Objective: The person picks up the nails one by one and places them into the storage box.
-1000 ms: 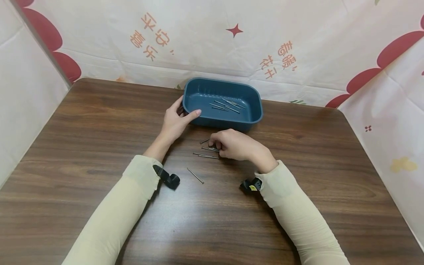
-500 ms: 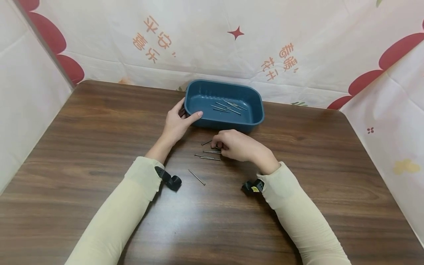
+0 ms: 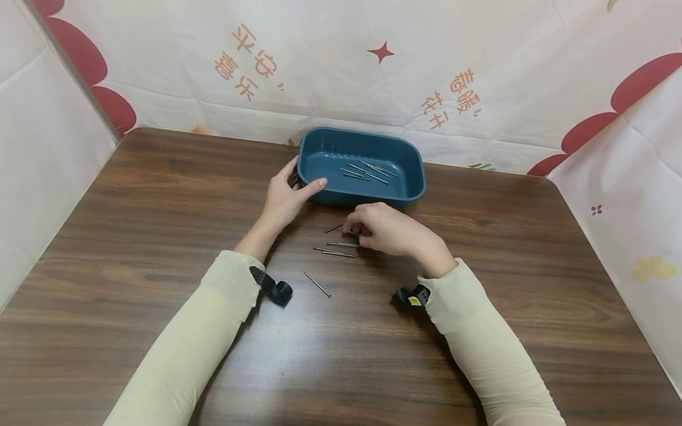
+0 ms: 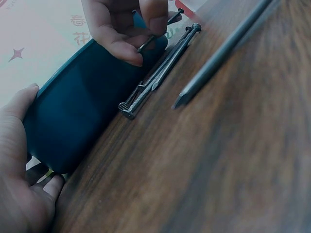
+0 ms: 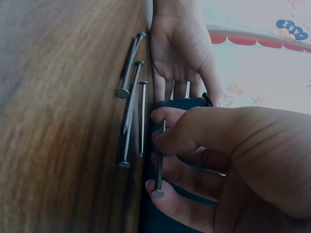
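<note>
My left hand grips the left end of a blue plastic bin, thumb over the near rim and fingers round its side. Several nails lie inside the bin. In front of it my right hand pinches a nail between thumb and fingertips, just above the table. The right wrist view shows its head pointing down in the frame. A short shiny piece shows behind those fingers, too hidden to tell. Several loose nails lie close by on the table, partly under the right hand in the head view.
A lone nail lies nearer to me on the brown wooden table. Behind the bin, a white printed cloth hangs along the table's far edge, with more cloth at both sides.
My right hand has drawn slightly up and right, with a nail pinched from the group on the table. My left hand keeps its grip on the bin. The view has shifted a little.
</note>
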`<state>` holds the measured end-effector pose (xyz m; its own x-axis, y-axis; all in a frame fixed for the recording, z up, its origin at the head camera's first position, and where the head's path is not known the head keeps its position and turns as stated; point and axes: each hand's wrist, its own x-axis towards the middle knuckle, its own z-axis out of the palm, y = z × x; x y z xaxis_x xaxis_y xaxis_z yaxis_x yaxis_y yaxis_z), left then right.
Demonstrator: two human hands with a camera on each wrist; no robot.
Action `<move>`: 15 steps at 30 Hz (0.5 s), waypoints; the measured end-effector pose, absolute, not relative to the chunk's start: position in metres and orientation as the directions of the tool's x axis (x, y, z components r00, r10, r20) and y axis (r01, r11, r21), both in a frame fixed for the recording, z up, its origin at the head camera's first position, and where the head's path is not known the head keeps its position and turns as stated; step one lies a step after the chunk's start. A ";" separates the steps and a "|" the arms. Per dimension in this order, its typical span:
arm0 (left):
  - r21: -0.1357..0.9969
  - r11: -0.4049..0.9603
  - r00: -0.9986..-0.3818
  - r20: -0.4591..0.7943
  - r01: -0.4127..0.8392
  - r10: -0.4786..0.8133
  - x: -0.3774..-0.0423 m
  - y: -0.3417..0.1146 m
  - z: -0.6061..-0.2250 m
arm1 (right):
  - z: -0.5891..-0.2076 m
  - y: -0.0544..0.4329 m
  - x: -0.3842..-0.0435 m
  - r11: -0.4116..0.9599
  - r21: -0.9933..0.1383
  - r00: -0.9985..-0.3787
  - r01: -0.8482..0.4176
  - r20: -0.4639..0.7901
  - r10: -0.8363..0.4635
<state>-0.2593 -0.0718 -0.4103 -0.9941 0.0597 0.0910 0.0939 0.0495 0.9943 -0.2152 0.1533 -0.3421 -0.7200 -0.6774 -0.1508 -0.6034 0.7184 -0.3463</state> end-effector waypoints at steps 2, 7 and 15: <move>0.994 0.056 -0.994 0.090 0.093 0.058 -0.260 -0.072 -0.411 | -0.340 0.154 -0.215 0.722 -0.353 -0.726 -0.595 -0.149 -0.671; 0.993 0.077 -0.995 0.084 0.088 0.056 -0.259 -0.073 -0.411 | -0.336 0.157 -0.216 0.725 -0.365 -0.736 -0.583 -0.140 -0.662; 0.993 0.075 -0.995 0.086 0.089 0.049 -0.261 -0.071 -0.411 | -0.326 0.168 -0.217 0.716 -0.382 -0.741 -0.584 -0.107 -0.662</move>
